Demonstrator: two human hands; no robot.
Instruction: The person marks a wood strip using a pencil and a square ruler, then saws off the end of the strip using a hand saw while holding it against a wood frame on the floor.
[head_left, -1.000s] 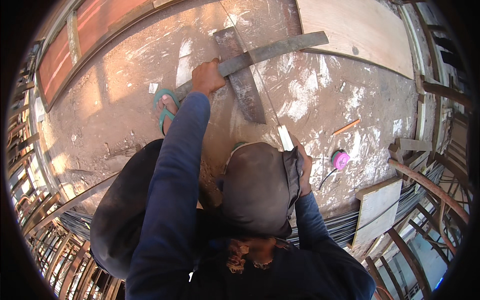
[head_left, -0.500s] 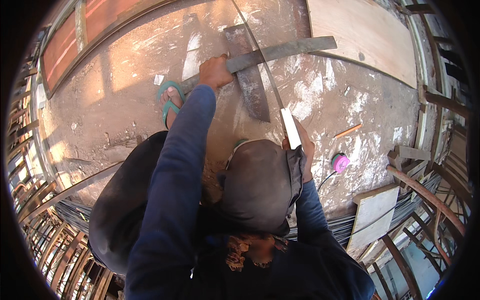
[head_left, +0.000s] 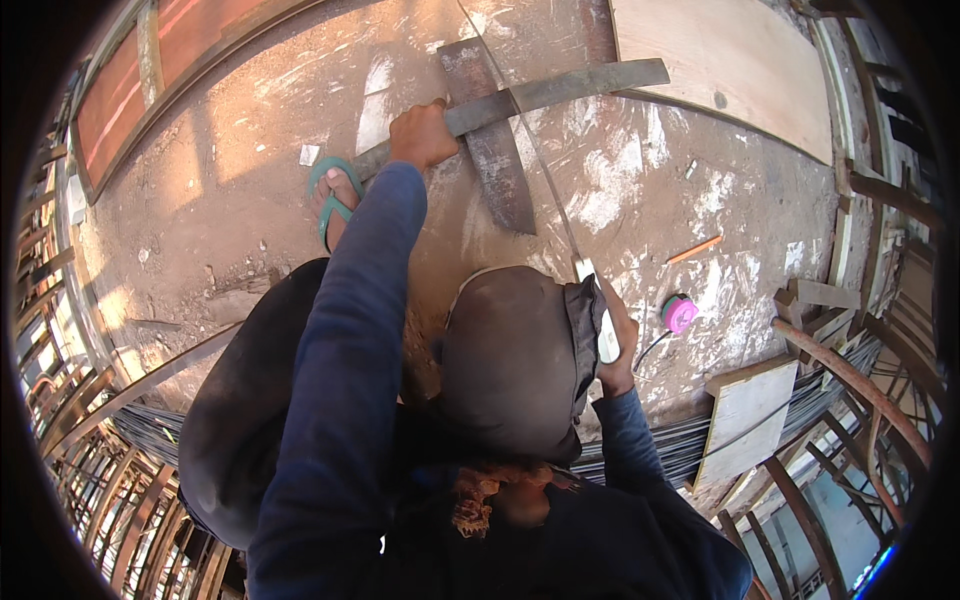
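My left hand [head_left: 423, 137] is closed around a long grey wooden plank [head_left: 590, 85] that slants from lower left to upper right. The plank lies across a shorter dark board [head_left: 505, 190] on the floor. In my right hand [head_left: 622, 345], beside my right knee, is the pale handle of a handsaw [head_left: 548, 178]. Its long thin blade crosses the plank to the right of my left hand, running up toward the top edge. A foot in a green flip-flop [head_left: 338, 200] rests at the plank's near-left end. Part of the saw handle is hidden by my fingers and trouser leg.
Right of the saw lie an orange pencil [head_left: 695, 250] and a pink-and-black tape measure [head_left: 679, 314]. A plywood sheet [head_left: 730, 70] lies at the upper right. Bundled metal rods [head_left: 660, 455] and a wood block [head_left: 745, 415] are at the near right. Framed reddish panels [head_left: 110, 95] stand far left.
My right hand has drawn the saw back toward me, with its handle now lower beside my knee. My left hand keeps its hold on the plank.
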